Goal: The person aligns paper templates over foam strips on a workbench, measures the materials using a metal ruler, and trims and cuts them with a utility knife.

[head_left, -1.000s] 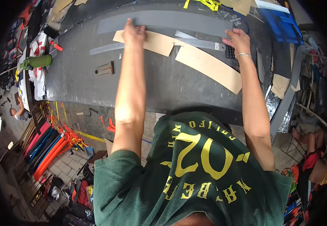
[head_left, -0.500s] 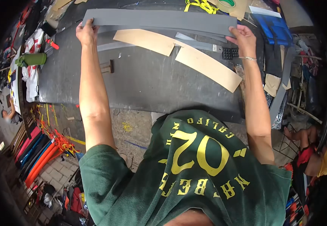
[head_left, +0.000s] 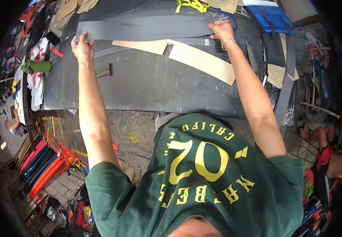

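Observation:
A long grey strip of flexible sheet (head_left: 147, 29) stretches across the far side of the dark worktable (head_left: 155, 89). My left hand (head_left: 83, 49) pinches its left end, thumb on top. At the other end, my right hand (head_left: 221, 32) is closed on the strip's edge; the fingertips partly cover that corner. Just nearer than the strip lie two tan flat pieces, a left one (head_left: 143, 46) partly hidden under it and a right one (head_left: 202, 61) showing more fully. A ruler-like metal strip (head_left: 198, 41) pokes out by my right hand.
A small tool with a dark end (head_left: 104, 71) lies left of centre. A green cylinder (head_left: 37, 66) sits at the left edge, yellow webbing (head_left: 192, 5) at the back, and a blue bag (head_left: 269, 19) back right. Other people are at far left and far right.
My right hand has moved left, and the left hand slightly left and nearer. The grey strip shifted left with them, now looking bowed and covering more of the tan pieces.

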Motion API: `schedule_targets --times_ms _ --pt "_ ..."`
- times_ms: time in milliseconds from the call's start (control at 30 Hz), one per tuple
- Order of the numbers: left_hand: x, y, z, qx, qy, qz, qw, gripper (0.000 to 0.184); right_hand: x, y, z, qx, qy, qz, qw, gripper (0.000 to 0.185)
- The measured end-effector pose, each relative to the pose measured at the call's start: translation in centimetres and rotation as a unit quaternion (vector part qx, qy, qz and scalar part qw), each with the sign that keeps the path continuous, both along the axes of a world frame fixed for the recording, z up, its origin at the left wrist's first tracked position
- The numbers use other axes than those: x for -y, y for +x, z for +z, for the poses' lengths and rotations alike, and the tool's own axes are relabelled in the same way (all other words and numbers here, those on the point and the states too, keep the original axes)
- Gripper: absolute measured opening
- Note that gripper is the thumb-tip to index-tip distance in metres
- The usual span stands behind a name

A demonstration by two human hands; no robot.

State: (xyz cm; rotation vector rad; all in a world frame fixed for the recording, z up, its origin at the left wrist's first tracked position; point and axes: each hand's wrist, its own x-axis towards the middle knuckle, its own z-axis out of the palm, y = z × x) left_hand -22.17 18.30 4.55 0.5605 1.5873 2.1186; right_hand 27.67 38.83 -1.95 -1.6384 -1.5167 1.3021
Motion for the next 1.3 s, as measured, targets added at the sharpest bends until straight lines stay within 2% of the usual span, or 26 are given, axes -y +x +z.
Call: schedule_targets --times_ms 100,200,233,300,367,467,567,633,767,867,933,1067,1100,1133,1200,1300 --pt "-0.1 0.6 1.1 0.008 -0.006 0.030 0.999 0.065 -1.0 -0.7 -2.1 -0.170 -0.033 -0.037 0.984 0.041" --pt "0.6 0.4 2.0 0.000 0.017 0.029 0.999 0.066 -1.3 -0.4 -2.8 -0.189 -0.055 -0.045 0.979 0.042" --pt "1.0 0.3 2.4 0.002 0.018 0.039 0.999 0.067 -1.1 -0.1 -3.2 -0.165 -0.045 -0.039 0.984 0.042" --pt "2.4 0.9 3.8 0.005 0.037 0.042 0.998 0.053 -0.7 0.3 -2.4 -0.117 -0.029 -0.022 0.993 0.041" --pt "5.1 1.4 4.8 -0.011 0.024 0.040 0.999 0.038 0.7 1.5 -0.5 -0.122 0.004 -0.024 0.992 0.039" --pt "10.5 2.2 3.9 -0.020 -0.061 0.079 0.995 0.048 5.1 5.0 3.4 -0.113 0.046 0.010 0.992 0.037" --pt "14.8 7.0 3.0 0.006 -0.109 0.086 0.990 0.052 10.7 9.1 5.4 -0.114 0.017 0.022 0.993 0.029" --pt "17.6 8.1 0.6 0.034 -0.124 0.052 0.990 0.044 14.6 11.7 5.9 -0.087 -0.003 -0.003 0.996 0.025" --pt "22.1 10.3 -4.5 0.115 -0.139 -0.014 0.983 0.029 21.6 16.1 3.9 -0.044 -0.062 -0.062 0.995 0.022" --pt "24.7 10.1 -8.2 0.172 -0.161 -0.043 0.971 0.026 25.7 16.8 2.2 -0.029 -0.070 -0.094 0.993 0.021" --pt "25.5 10.0 -9.3 0.145 -0.191 -0.064 0.969 0.028 26.9 18.4 -0.9 -0.016 -0.061 -0.091 0.994 0.023" --pt "25.9 8.2 -8.6 0.089 -0.261 -0.129 0.953 0.037 28.0 18.6 -3.1 -0.025 -0.024 -0.101 0.994 0.025" --pt "25.7 7.3 -8.6 0.084 -0.291 -0.150 0.941 0.049 28.0 18.5 -3.4 -0.019 -0.019 -0.123 0.992 0.025" --pt "25.6 6.6 -8.5 0.069 -0.331 -0.163 0.927 0.052 27.9 18.9 -3.5 -0.008 -0.023 -0.125 0.992 0.026" --pt "25.3 6.6 -8.0 0.047 -0.353 -0.166 0.919 0.053 27.6 18.7 -3.5 0.007 -0.031 -0.126 0.992 0.026" --pt "25.7 6.0 -8.9 0.028 -0.330 -0.165 0.929 0.047 27.0 18.8 -4.0 -0.001 -0.028 -0.107 0.994 0.027"
